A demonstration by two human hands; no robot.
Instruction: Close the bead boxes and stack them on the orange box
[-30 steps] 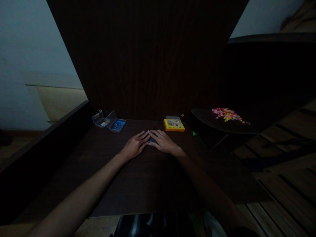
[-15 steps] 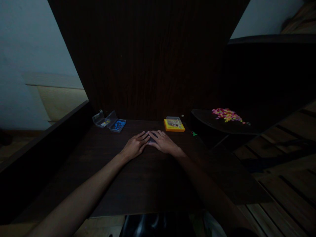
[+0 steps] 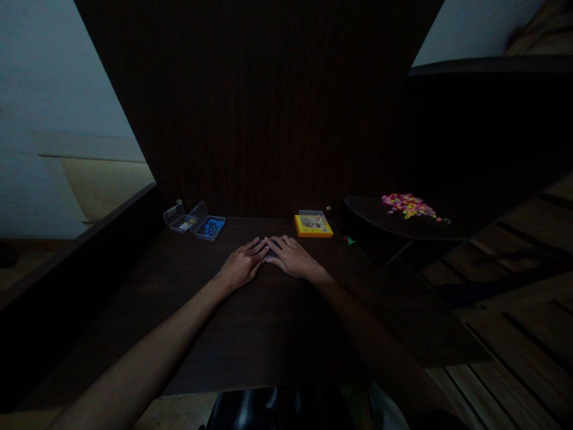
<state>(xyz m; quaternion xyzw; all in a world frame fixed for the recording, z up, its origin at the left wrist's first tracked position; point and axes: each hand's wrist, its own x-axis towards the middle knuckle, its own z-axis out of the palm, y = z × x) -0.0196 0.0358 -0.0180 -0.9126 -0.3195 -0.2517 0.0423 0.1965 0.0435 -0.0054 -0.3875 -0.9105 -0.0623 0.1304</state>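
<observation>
My left hand (image 3: 242, 263) and my right hand (image 3: 290, 257) lie flat side by side on the dark wooden table (image 3: 250, 322), fingers stretched forward and fingertips nearly touching. Between and under the fingertips sits a small dark object (image 3: 271, 254) that I cannot make out in the dim light. Neither hand grips anything that I can see.
A yellow box (image 3: 313, 225) lies just beyond my right hand. An open clear plastic case with blue pieces (image 3: 197, 221) sits at the back left. A dark round tray (image 3: 380, 218) on the right carries a heap of small coloured beads (image 3: 408, 205). A dark panel stands behind the table.
The hands have stayed in place. The view has shifted slightly, nothing else has moved.
</observation>
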